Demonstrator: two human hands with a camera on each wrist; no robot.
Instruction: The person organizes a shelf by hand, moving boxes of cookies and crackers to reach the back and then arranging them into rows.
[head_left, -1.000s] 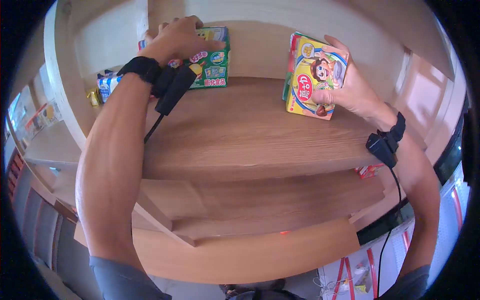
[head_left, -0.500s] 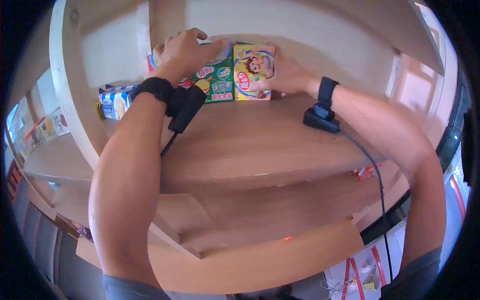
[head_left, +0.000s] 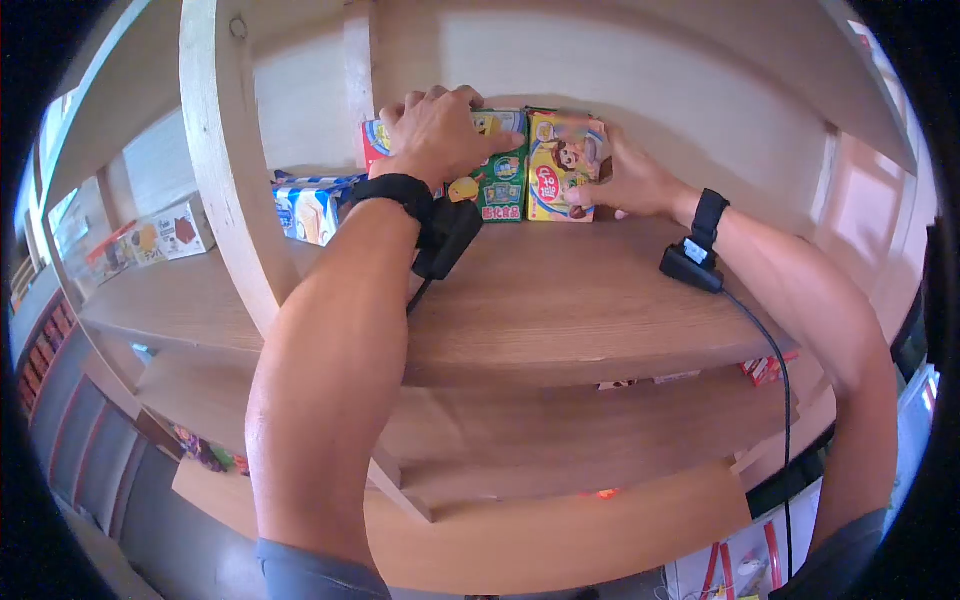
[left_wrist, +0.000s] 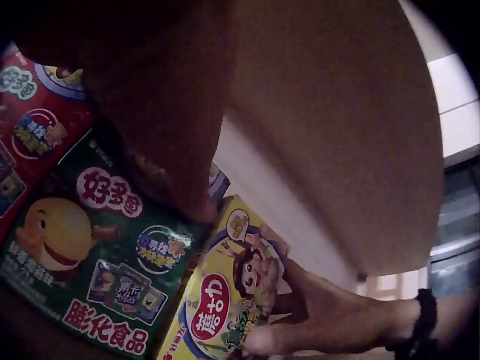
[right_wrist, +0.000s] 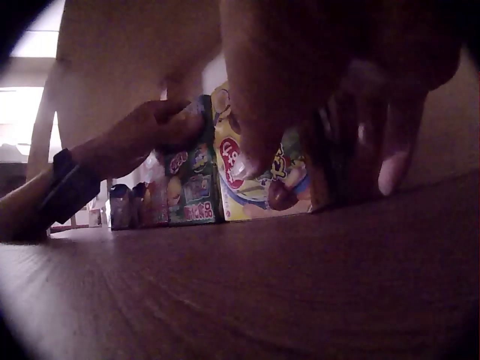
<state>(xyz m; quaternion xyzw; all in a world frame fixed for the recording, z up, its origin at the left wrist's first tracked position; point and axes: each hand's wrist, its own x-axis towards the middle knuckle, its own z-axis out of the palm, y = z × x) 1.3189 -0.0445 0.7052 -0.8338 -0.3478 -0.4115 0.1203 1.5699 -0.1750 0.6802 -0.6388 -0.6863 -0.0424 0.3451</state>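
Note:
In the head view, a yellow snack box (head_left: 560, 165) with a cartoon child stands upright on the wooden shelf, right beside a green snack box (head_left: 502, 190). My right hand (head_left: 640, 180) holds the yellow box at its right side, thumb across the front; other fingers are partly hidden behind it. My left hand (head_left: 437, 135) lies over the top of the green box and a red box (head_left: 376, 140), its thumb along the green front. From the left wrist, the red box (left_wrist: 37, 127) shows left of the green one. In the right wrist view, the yellow box's bottom edge meets the shelf.
Left of the red box stands a blue and white pack (head_left: 310, 210), near a pale upright post (head_left: 225, 150). Farther left, more boxes (head_left: 175, 235) sit in the neighbouring bay. A lower shelf (head_left: 590, 440) runs beneath, with a red pack (head_left: 765, 368) at right.
My right hand has brought the yellow box leftward from the right of the shelf to stand against the green box. The left hand stays on the boxes while the head view shifts left.

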